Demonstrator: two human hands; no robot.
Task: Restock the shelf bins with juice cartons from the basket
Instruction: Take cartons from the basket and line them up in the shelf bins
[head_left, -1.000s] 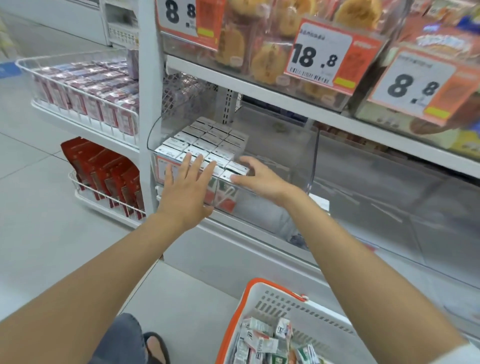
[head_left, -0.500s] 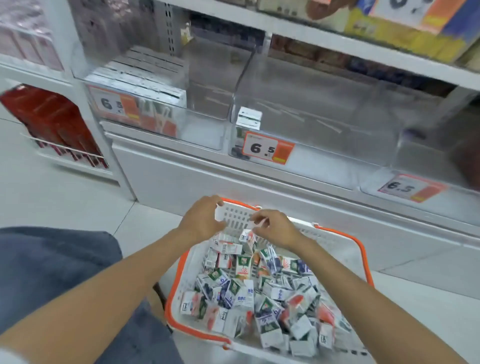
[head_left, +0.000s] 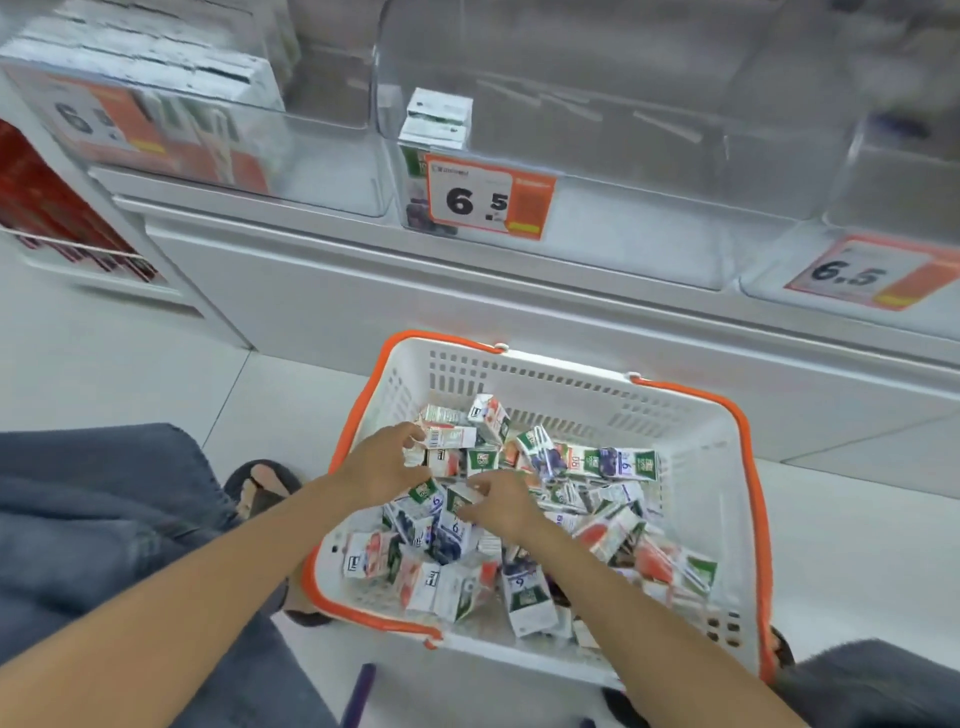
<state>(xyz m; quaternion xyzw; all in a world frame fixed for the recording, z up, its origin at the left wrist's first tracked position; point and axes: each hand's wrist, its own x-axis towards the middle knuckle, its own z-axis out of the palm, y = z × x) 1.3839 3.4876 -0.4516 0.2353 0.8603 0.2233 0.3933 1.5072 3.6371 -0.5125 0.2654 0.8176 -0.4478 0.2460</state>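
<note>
Since half a second ago, when both hands were at the far rim of the basket (head_left: 748, 467), they have moved into the heap; a second ago they were up on the rows in the left bin (head_left: 332, 156). My view has also tipped down, and the upper shelf with its big price cards has gone out of frame.

Pale floor tiles (head_left: 130, 374) fill the middle left, running up to the white base of the shelf unit. Along the top of the frame sit clear plastic bins. The left bin holds packed rows of white-topped cartons behind an orange tag. The middle bin (head_left: 623, 156) holds one standing carton (head_left: 439, 117) at its left front corner, just behind a price tag (head_left: 488, 197) reading 6.5. A second 6.5 tag (head_left: 872, 273) shows at the right edge. Red packs (head_left: 47, 208) sit on a wire shelf at far left. Denim-covered knees (head_left: 78, 519) and a sandalled foot (head_left: 262, 486) lie at lower left, beside the basket.

The white basket with orange trim stands on the floor at centre, below the middle bin. The juice cartons (head_left: 613, 519) lie jumbled in it, in red, green and purple prints. The left hand (head_left: 382, 467) is at the upper left of the heap, its fingers curled round the end of a red-and-white carton (head_left: 447, 436). The right hand (head_left: 504, 501) is just beside it, nearer the centre, pinching a green-topped carton (head_left: 460, 496) between thumb and fingers. Motion blur keeps me from seeing how firm either hold is. Most of the heap lies to the right of and below both hands.
</note>
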